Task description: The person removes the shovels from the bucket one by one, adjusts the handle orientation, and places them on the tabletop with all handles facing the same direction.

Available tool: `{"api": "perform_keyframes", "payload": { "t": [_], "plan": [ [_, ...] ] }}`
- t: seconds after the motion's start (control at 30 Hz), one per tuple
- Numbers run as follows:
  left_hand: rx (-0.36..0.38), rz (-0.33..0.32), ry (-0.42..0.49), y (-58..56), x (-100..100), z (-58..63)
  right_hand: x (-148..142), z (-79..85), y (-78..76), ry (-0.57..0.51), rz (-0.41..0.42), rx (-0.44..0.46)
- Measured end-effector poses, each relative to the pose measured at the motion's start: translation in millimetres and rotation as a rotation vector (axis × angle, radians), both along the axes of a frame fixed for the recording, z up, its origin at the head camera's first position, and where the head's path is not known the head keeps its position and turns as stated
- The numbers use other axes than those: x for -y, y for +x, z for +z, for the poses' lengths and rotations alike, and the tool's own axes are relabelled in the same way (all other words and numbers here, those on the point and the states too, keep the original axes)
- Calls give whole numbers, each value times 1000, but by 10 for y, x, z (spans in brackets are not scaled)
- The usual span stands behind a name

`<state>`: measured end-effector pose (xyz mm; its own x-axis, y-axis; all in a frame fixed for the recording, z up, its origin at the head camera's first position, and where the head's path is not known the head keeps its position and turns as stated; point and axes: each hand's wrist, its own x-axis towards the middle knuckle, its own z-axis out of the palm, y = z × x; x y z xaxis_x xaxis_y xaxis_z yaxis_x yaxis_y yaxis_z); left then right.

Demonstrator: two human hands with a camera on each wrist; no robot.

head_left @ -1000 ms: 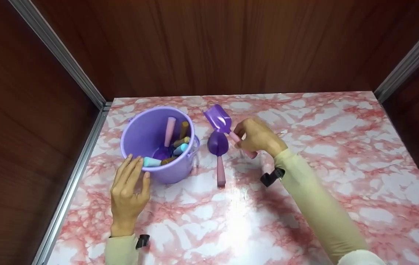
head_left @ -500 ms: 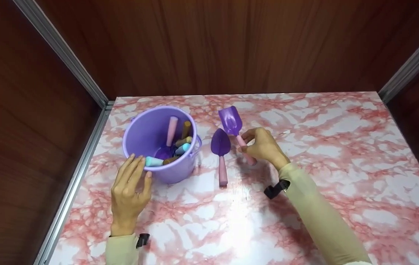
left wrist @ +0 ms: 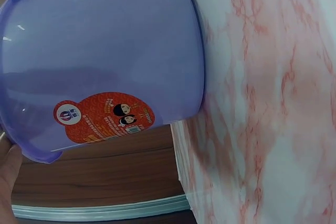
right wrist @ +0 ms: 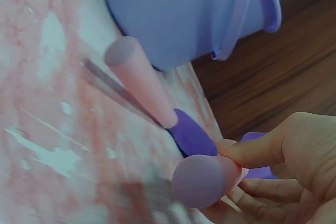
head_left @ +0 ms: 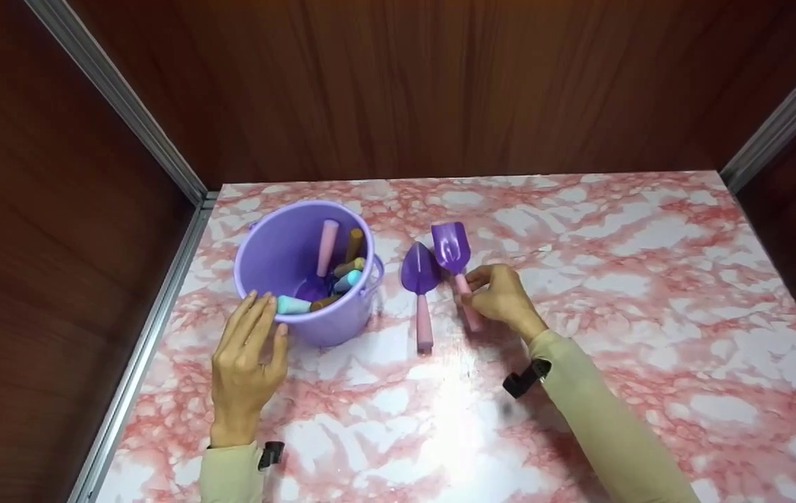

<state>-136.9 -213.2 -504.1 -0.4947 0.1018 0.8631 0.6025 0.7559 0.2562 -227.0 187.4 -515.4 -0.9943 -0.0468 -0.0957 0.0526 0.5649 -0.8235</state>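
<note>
My right hand point(head_left: 504, 297) pinches the pink handle of a purple hand shovel point(head_left: 451, 246) between thumb and fingers; in the right wrist view the handle's round end faces the camera. Just left of it a purple pointed trowel point(head_left: 419, 269) with a pink handle lies on the table, blade toward the back. My left hand point(head_left: 244, 363) rests its straight fingers on the near rim of a purple bucket point(head_left: 331, 334). Inside the bucket stand several tools, with a pink handle point(head_left: 328, 248), brown handles point(head_left: 354, 244) and turquoise handles point(head_left: 293, 305) showing; their heads are mostly hidden.
The table point(head_left: 635, 300) has a red and white marbled top. A dark wood panel point(head_left: 439, 84) rises behind it, with further panels at left and right joined by metal strips point(head_left: 139, 328). An orange sticker point(left wrist: 107, 116) is on the bucket's side.
My right hand has moved toward the front with the hand shovel, turning it from slanted to nearly parallel beside the trowel. The left hand has stayed on the bucket rim.
</note>
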Motion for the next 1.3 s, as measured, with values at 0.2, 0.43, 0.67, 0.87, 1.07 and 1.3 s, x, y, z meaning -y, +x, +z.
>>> {"api": "perform_keyframes", "payload": {
  "t": [0.2, 0.43, 0.67, 0.87, 1.07, 1.3],
  "plan": [
    [22, -1, -16, 7, 0, 2, 14, -110, 50, 26, -5, 49],
    [18, 2, -19, 6, 26, 12, 58, -162, 55, 1, -28, 78],
    [11, 8, -33, -30, 59, 36, 53, -149, 42, 8, -60, 93],
    [-13, 10, -31, -59, 50, 41, 9, -105, 23, -15, -59, 125],
    [3, 19, -36, -80, 81, 11, -2, -122, 12, 8, -62, 116],
    [-3, -10, -44, -97, 143, -17, 32, -164, 16, 27, -65, 117]
  ]
}}
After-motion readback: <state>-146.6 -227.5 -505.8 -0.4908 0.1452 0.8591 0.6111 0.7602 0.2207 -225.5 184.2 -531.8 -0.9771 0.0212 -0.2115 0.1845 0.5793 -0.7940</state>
